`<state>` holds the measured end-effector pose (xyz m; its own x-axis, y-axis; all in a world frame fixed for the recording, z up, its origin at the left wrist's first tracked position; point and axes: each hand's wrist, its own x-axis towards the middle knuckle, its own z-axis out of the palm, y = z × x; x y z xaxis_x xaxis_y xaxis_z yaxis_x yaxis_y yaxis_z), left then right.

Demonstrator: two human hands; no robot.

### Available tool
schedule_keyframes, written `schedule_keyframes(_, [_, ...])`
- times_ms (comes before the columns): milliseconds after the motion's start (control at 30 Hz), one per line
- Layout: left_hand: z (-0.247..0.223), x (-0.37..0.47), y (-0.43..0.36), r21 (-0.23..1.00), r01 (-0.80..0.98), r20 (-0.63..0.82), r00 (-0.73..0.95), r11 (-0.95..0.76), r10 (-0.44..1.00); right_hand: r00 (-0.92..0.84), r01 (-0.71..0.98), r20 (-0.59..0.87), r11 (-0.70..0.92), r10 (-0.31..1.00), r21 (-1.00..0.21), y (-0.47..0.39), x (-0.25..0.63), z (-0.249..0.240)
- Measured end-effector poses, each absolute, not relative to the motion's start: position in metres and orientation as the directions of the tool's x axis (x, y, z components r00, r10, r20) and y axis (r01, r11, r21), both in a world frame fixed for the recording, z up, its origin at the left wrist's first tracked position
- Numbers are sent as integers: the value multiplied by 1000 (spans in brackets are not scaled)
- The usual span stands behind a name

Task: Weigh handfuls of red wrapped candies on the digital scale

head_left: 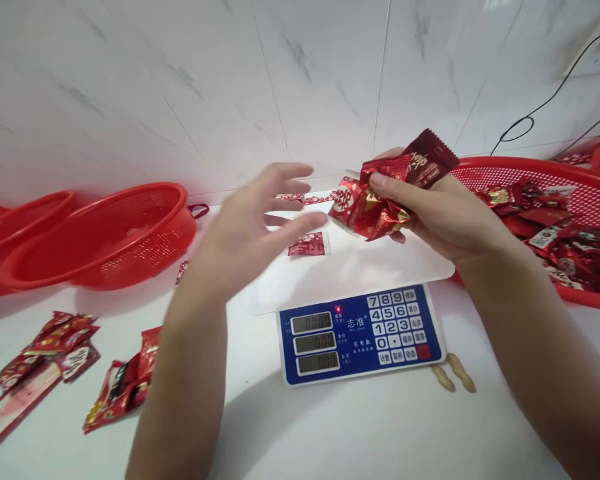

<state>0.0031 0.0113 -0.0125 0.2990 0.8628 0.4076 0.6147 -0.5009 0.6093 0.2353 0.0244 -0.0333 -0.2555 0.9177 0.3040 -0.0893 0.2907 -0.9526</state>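
Gripping red packets (373, 208) in right hand (437, 213), 2 o'clock. Holding nothing in left hand (250, 233), 9 o'clock, with fingers (286, 175) spread. Likely light, slippery; pinch crimped edges (441, 148).

Grey-veined white tiles (325, 87) back a white tabletop (380, 427).

Above a scale (355, 343), the right hand (435, 210) holds red packets (375, 210) (left hand (255, 230) spread nearby).

PLACE: weighing spot on white worktop (380, 433), shop or home unclear | digital scale (357, 337) below right hand (430, 213) | red basket (594, 197) of wrapped packets (570, 250) beside it | tiled wall (220, 87) beyond
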Motion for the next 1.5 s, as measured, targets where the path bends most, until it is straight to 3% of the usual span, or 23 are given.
schedule_keyframes(133, [-24,25,12,594,566,366,442,-571,819,-328,-121,279,253,903,-960,26,221,-42])
schedule_keyframes(467, [-25,31,8,512,627,408,424,-587,809,-364,-62,275,271,890,-960,26,220,-46])
schedule_keyframes(567, [-29,31,9,496,652,424,396,-574,815,-314,-39,285,288,906,-957,27,220,-45])
schedule_keyframes(767, [-24,20,12,463,733,403,327,-498,855,-55,-56,290,287,955,-956,32,229,-42])
schedule_keyframes(900, [-17,18,7,504,682,486,282,-530,827,-21,-107,293,289,956,-951,29,230,-39])
schedule_keyframes(1133, [-20,31,3,688,467,403,390,-555,828,-98,-179,280,260,955,-949,17,214,-38])
schedule_keyframes(1500, [-27,37,4,597,517,507,349,-613,788,-124,-171,255,232,959,-958,20,218,-40])
